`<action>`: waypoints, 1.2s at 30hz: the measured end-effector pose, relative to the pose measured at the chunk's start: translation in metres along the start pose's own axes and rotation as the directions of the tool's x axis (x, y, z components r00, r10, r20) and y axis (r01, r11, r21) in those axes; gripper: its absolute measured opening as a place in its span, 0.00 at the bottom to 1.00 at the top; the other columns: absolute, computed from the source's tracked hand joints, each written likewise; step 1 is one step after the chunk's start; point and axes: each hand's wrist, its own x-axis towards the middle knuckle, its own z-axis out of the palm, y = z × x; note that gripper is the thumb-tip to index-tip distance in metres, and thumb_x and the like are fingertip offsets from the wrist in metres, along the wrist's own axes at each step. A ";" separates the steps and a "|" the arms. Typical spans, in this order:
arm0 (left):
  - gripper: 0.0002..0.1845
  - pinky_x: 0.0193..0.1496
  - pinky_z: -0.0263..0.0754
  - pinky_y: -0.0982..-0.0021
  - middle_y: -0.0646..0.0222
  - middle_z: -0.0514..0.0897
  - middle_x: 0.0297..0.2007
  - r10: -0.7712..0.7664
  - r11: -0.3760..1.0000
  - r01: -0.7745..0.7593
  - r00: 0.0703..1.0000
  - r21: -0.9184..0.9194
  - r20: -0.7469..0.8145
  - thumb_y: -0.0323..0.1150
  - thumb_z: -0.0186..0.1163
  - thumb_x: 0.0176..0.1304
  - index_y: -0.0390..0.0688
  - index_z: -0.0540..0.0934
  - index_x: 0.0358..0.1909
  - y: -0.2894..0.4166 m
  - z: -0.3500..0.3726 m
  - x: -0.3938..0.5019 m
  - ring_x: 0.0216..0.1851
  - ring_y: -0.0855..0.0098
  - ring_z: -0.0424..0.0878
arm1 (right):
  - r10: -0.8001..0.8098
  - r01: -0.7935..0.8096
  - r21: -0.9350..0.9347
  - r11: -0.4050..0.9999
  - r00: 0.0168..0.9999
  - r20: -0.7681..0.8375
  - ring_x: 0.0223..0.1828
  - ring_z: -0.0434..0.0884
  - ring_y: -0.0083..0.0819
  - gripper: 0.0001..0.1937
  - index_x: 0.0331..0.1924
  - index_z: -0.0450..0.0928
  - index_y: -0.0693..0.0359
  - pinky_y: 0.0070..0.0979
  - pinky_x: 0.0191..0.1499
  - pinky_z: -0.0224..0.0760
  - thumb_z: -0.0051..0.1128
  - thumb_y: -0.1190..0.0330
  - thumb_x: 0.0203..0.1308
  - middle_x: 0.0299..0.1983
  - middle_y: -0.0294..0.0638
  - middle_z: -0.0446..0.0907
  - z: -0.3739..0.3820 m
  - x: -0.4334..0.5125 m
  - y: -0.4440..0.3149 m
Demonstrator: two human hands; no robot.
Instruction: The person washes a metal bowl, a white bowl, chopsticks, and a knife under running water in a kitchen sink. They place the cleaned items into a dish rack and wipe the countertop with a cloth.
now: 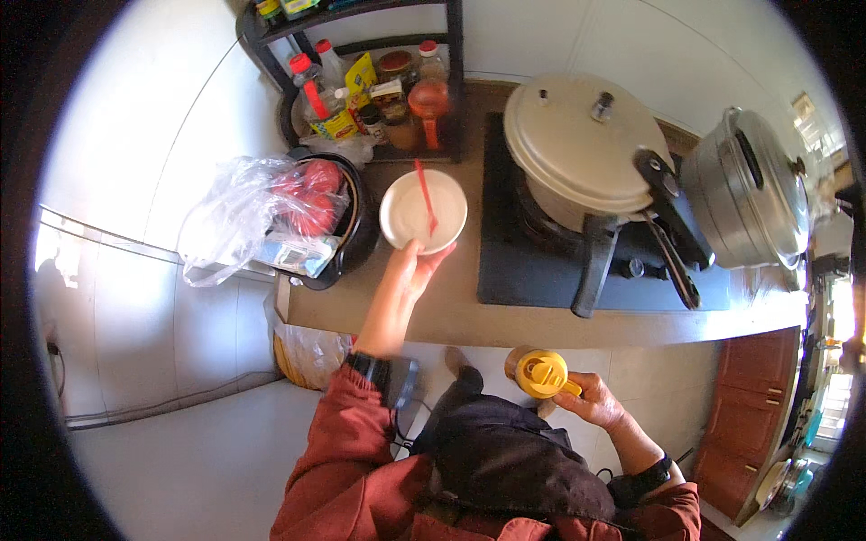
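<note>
My left hand grips the near rim of a small white bowl over the counter. Inside the bowl a red plastic spoon leans with its handle past the far rim. Whether the pale surface in it is a powder or just the bowl's bottom, I cannot tell, nor whether the bowl touches the counter. Lower down, in front of my body, my right hand holds a jug by the handle. The jug has a yellow lid, and its contents are mostly hidden.
A large pressure cooker stands on the black cooktop, handles reaching toward me. Right of it is a lidded metal pot. At left, a black pot holds bagged red items. Behind stands a rack of bottles and seasonings.
</note>
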 end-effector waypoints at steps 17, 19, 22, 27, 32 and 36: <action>0.30 0.47 0.81 0.64 0.44 0.71 0.53 -0.378 0.828 0.393 0.918 0.400 -0.118 0.22 0.46 0.51 0.24 0.58 0.59 -0.215 0.020 -0.243 0.49 0.41 0.74 | 0.060 0.127 0.303 0.945 0.840 -0.540 0.23 0.67 0.13 0.09 0.32 0.76 0.63 0.16 0.26 0.61 0.58 0.65 0.54 0.20 0.25 0.71 -0.117 -0.323 0.200; 0.30 0.45 0.82 0.64 0.42 0.70 0.53 -0.469 0.756 0.458 0.877 0.469 -0.101 0.22 0.44 0.52 0.25 0.57 0.59 -0.262 0.046 -0.253 0.49 0.40 0.74 | 0.181 0.056 0.351 0.935 0.775 -0.606 0.24 0.66 0.12 0.09 0.33 0.77 0.62 0.14 0.27 0.60 0.58 0.66 0.54 0.22 0.23 0.71 -0.128 -0.368 0.223; 0.29 0.43 0.83 0.65 0.40 0.69 0.54 -0.548 0.625 0.467 0.833 0.626 -0.075 0.23 0.41 0.54 0.25 0.55 0.61 -0.330 0.099 -0.256 0.48 0.39 0.74 | 0.272 0.170 0.459 0.872 0.610 -0.744 0.26 0.66 0.11 0.08 0.34 0.78 0.62 0.13 0.28 0.59 0.59 0.67 0.54 0.24 0.21 0.70 -0.134 -0.423 0.251; 0.30 0.53 0.76 0.51 0.43 0.69 0.55 -0.710 0.564 0.459 0.694 0.686 0.120 0.20 0.43 0.52 0.27 0.56 0.61 -0.440 0.197 -0.255 0.51 0.45 0.74 | 0.290 0.252 0.420 0.872 0.424 -0.858 0.28 0.65 0.11 0.06 0.33 0.76 0.64 0.13 0.31 0.59 0.57 0.71 0.55 0.25 0.23 0.70 -0.160 -0.499 0.292; 0.31 0.59 0.66 0.42 0.45 0.66 0.57 -0.799 0.515 0.503 0.575 0.694 0.177 0.17 0.44 0.50 0.27 0.56 0.61 -0.533 0.284 -0.239 0.56 0.46 0.69 | 0.339 0.402 0.406 0.821 0.229 -0.912 0.26 0.66 0.13 0.03 0.30 0.75 0.63 0.14 0.30 0.58 0.56 0.72 0.52 0.24 0.24 0.70 -0.208 -0.524 0.310; 0.32 0.59 0.68 0.46 0.43 0.65 0.58 -0.833 0.505 0.535 0.508 0.678 0.220 0.17 0.42 0.51 0.26 0.52 0.62 -0.597 0.337 -0.205 0.56 0.44 0.69 | 0.345 0.387 0.394 0.834 0.192 -0.919 0.25 0.71 0.16 0.04 0.30 0.76 0.62 0.16 0.30 0.62 0.54 0.71 0.51 0.24 0.29 0.74 -0.276 -0.530 0.318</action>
